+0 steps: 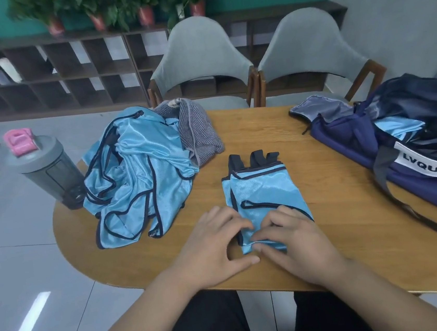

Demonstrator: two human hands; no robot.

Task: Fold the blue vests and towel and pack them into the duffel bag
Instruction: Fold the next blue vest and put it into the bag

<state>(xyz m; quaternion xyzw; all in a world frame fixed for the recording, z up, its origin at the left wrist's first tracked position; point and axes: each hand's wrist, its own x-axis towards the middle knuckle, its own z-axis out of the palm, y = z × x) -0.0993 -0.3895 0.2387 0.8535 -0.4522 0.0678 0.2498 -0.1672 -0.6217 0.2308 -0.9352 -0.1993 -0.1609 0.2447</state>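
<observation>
Folded vest (263,187): one, its near end pinched by right hand (297,243), left hand (210,250) touching it with relaxed fingers.

The folded vest (265,195) and the heap of vests (137,180) are thin, shiny blue cloth edged in matt dark binding, while the towel (199,135) is a dull, ribbed grey fabric. The table (332,220) is smooth wood with visible grain and a soft sheen. The duffel bag (422,192) is matt navy woven fabric, and the bottle (46,168) is matt grey plastic with a pink plastic lid.
</observation>
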